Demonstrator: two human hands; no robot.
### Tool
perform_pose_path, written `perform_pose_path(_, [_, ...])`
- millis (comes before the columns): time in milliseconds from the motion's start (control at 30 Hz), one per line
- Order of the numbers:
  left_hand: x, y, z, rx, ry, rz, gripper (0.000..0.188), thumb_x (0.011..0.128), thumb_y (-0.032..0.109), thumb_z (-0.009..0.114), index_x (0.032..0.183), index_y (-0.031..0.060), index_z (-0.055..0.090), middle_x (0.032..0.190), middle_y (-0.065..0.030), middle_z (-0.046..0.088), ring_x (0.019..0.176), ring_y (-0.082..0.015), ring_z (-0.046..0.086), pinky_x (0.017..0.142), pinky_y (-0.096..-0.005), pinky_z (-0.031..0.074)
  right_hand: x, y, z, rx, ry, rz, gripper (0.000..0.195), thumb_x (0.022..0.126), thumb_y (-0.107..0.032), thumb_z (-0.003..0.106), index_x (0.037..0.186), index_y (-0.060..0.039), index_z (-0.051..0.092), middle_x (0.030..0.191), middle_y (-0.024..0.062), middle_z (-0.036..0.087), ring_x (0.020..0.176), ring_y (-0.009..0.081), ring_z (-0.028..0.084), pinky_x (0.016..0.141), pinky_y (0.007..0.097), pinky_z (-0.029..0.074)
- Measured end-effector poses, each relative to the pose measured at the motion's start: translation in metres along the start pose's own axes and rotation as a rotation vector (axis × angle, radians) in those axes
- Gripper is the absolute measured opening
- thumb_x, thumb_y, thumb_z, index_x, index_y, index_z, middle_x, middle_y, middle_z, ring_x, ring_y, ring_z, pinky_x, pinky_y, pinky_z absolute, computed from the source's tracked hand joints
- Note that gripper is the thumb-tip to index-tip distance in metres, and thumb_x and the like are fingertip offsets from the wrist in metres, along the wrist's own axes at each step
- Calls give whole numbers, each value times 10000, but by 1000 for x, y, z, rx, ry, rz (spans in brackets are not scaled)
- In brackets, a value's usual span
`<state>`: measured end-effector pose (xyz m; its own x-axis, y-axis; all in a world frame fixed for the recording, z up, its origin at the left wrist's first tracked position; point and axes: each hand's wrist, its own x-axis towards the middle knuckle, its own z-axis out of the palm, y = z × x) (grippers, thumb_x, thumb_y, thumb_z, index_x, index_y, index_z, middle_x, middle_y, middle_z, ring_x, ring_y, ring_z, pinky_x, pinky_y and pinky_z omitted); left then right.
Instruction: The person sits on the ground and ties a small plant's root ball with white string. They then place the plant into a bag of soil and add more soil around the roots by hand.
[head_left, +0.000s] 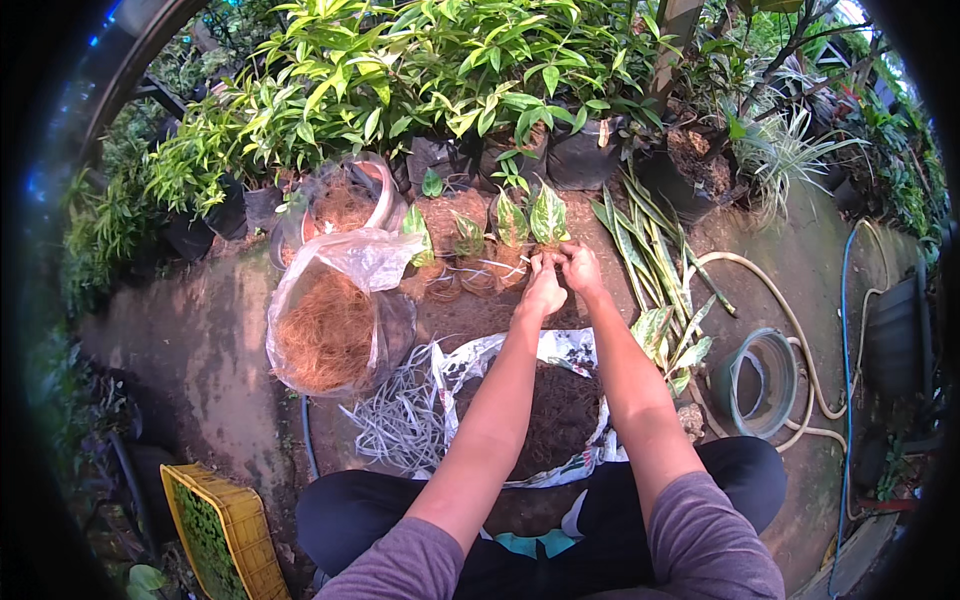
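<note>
At the right end of a row of leaf cuttings, my left hand (546, 288) and my right hand (582, 270) pinch the fibre-wrapped base of a variegated cutting (549, 215). My fingers cover most of that base. To its left stand similar cuttings, among them a mottled leaf (512, 223) and a smaller leaf (469, 237), their bases bundled in brown fibre (477, 276) and tied with pale strips. Below my forearms, a white sack (480, 352) lies opened out with dark soil (559, 420) in it.
Left are a clear plastic bag (397, 251) of coconut fibre (326, 330) and a heap of plastic strips (397, 416). Right lie long snake plant leaves (637, 247), a green bucket (784, 382) and a beige hose (802, 330). Bagged plants (585, 157) line the back; a yellow crate (244, 525) stands front left.
</note>
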<state>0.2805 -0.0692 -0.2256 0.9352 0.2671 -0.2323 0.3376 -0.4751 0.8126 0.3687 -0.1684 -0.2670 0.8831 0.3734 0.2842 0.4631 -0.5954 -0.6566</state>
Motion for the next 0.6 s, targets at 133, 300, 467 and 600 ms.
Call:
perform_pose_path(133, [5, 3, 2, 34, -44, -60, 698, 780, -54, 493, 1452, 66, 348, 1493, -184, 266, 1363, -449, 408, 1153, -472, 369, 0, -5, 0, 3, 12, 17, 183, 845, -111, 700, 1004, -23, 723, 1074, 208, 680, 1031, 407, 638, 884, 463, 511])
perform_pose_path(300, [1, -2, -9, 90, -106, -52, 716, 793, -27, 490, 1482, 42, 311, 1530, -166, 242, 1374, -444, 403, 1151, -482, 369, 4, -12, -3, 13, -147, 123, 306, 862, -149, 658, 1155, -96, 728, 1340, 290, 563, 1289, 421, 522, 1064, 474, 442])
perform_pose_path(467, [-7, 20, -17, 148, -102, -96, 625, 863, 98, 560, 1457, 120, 366, 1525, -140, 273, 1329, -420, 470, 1112, -486, 413, -1, -14, -4, 21, -65, 135, 349, 876, -154, 656, 1212, -67, 694, 1305, 270, 598, 1273, 403, 543, 1058, 468, 447])
perform_pose_path(600, [-4, 8, -17, 161, 13, -33, 742, 851, 129, 607, 1522, 27, 307, 1544, -154, 318, 1347, -389, 466, 1101, -463, 427, -5, -25, -1, 176, -48, 263, 381, 878, -174, 676, 1243, -61, 675, 1196, 253, 665, 1206, 402, 589, 1028, 465, 466])
